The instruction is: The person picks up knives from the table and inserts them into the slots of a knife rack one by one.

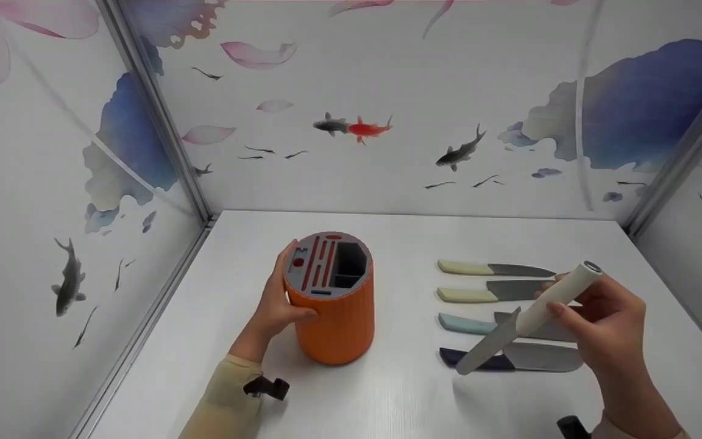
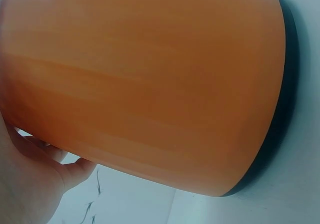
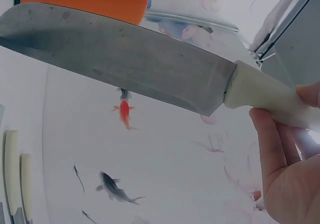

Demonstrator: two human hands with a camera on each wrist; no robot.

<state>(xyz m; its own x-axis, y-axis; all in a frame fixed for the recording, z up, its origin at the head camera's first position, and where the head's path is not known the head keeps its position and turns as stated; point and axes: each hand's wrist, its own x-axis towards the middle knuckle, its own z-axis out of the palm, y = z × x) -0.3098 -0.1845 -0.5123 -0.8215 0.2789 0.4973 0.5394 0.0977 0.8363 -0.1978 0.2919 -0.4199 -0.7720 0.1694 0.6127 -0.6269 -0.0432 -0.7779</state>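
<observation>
An orange cylindrical knife block (image 1: 340, 326) stands upright at the middle left of the table, with a grey slotted top. My left hand (image 1: 276, 308) grips its left side, thumb across the front and fingers behind; the left wrist view shows the block's smooth side wall (image 2: 160, 89) filling most of the picture. In my right hand (image 1: 616, 326) is a white-handled knife (image 1: 561, 299), pinched by the handle between thumb and fingers. Its blade points down to the left, above the knives lying on the table. In the right wrist view the knife's broad blade (image 3: 120, 59) is fully visible.
Several knives lie in a column on the right of the white table (image 1: 400, 396), handles leftward: a yellow-handled knife (image 1: 464, 267) farthest back, another pale yellow-handled knife (image 1: 467, 295), a teal-handled knife (image 1: 464, 324) and a navy-handled knife (image 1: 540, 356) nearest. Printed walls (image 1: 387, 183) enclose the table.
</observation>
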